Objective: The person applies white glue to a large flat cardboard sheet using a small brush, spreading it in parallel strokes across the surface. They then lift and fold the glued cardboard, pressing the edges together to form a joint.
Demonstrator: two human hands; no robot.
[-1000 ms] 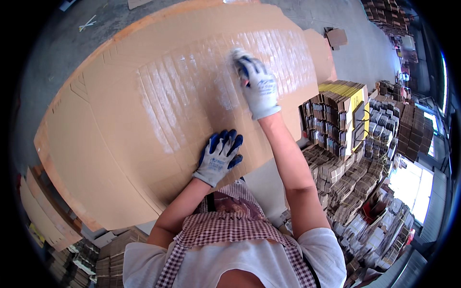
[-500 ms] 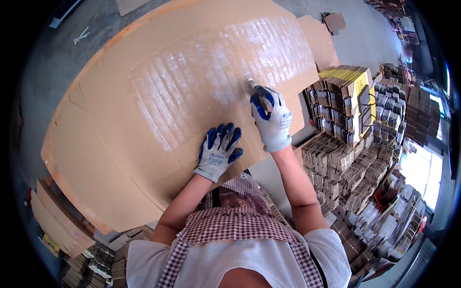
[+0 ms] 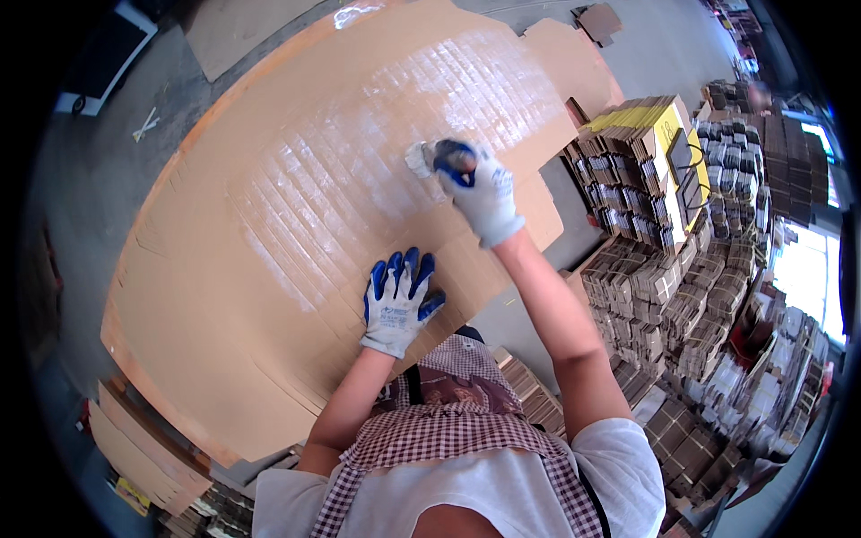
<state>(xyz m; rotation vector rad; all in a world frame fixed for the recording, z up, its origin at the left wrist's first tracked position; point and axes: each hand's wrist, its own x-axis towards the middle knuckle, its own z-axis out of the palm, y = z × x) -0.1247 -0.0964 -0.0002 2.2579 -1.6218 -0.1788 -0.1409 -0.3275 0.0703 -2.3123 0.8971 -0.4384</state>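
A large flat sheet of brown cardboard [image 3: 224, 296] lies in front of me, its middle glossy and whitish in a grid of small rectangles. My left hand [image 3: 397, 300], in a white glove with blue fingers, rests flat with fingers spread on the sheet's near edge. My right hand [image 3: 477, 186], gloved the same way, is closed around a small whitish cloth or pad [image 3: 419, 159] pressed onto the shiny area near the sheet's right side. Most of the pad is hidden in the fist.
Stacks of bundled folded brown cartons [image 3: 682, 296] crowd the right side, one topped with a yellow sheet [image 3: 668, 134]. More flat cardboard [image 3: 134, 448] lies at the lower left. Grey concrete floor [image 3: 90, 143] shows at the far left and top. I wear a checked apron [image 3: 448, 430].
My right hand swept from the far right part of the sheet down toward me, then moved back out over the glossy middle. My left hand has stayed flat on the near edge.
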